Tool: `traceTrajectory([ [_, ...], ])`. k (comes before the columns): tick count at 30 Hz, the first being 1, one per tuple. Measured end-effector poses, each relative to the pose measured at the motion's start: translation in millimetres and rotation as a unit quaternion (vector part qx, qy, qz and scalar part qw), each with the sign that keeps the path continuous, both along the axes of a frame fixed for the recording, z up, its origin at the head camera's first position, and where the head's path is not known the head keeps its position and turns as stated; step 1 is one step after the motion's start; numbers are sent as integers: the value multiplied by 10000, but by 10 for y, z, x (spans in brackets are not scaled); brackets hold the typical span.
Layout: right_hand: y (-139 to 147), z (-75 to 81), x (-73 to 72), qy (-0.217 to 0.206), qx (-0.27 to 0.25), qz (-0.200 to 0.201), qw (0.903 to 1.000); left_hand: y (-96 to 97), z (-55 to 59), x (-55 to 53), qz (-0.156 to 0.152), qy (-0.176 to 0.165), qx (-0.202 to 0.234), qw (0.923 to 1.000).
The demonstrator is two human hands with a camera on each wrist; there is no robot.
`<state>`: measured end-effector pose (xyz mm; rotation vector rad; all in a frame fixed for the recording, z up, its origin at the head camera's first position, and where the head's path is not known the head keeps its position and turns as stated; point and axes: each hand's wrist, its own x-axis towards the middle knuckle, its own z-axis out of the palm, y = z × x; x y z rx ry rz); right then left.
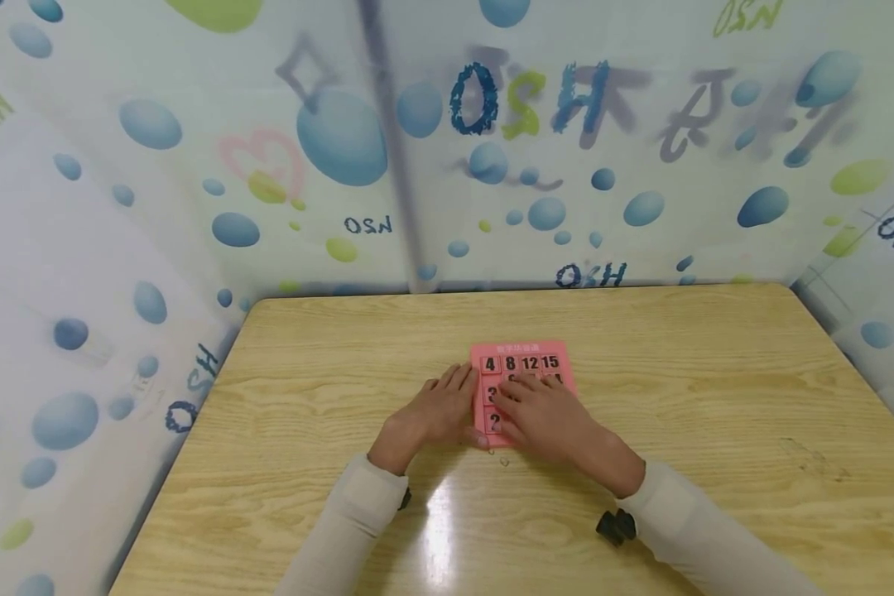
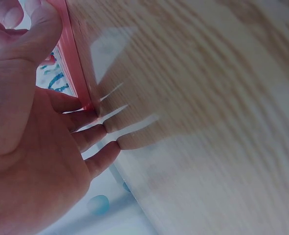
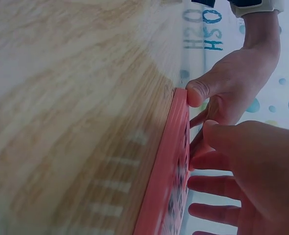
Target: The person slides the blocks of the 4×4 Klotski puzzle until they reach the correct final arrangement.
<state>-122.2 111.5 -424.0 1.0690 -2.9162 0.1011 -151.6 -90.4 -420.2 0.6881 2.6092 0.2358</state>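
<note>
A pink sliding number puzzle [image 1: 517, 348] lies flat on the wooden table, its black-numbered tiles partly covered by the hands. My left hand [image 1: 439, 411] holds the puzzle's near left corner, fingers along the left side and thumb at the near edge. In the left wrist view its fingertips [image 2: 103, 128] meet the tabletop beside the pink frame [image 2: 72, 54]. Over the tiles lies my right hand [image 1: 550, 420], its fingers loosely extended. Along the top row 4, 8, 12 and 15 are readable, with 3 and 2 at the left; lower right tiles are hidden.
The light wooden table [image 1: 328, 364] extends on both sides of the puzzle. Behind it stands a pale wall covering [image 1: 447, 190] with blue and green bubbles. Dark wrist straps [image 1: 616, 526] show at the sleeves. Small marks [image 1: 504, 461] lie just before the puzzle.
</note>
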Motion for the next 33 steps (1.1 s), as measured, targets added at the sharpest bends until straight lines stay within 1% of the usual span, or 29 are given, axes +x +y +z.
traceTrajectory([
  [6,-10,-4,15,-201,111,-67,9997,0,8,7,-10,11,6,10000],
  [15,-16,-49,5,-77,144,-75,9998,-2,9,12,-8,17,-17,10000],
  [21,-21,-50,1,-133,102,-169,9997,-2,11,9,-3,-12,-25,10000],
  [33,-24,-57,-44,-138,99,-218,9996,2,13,4,8,-17,-22,10000],
])
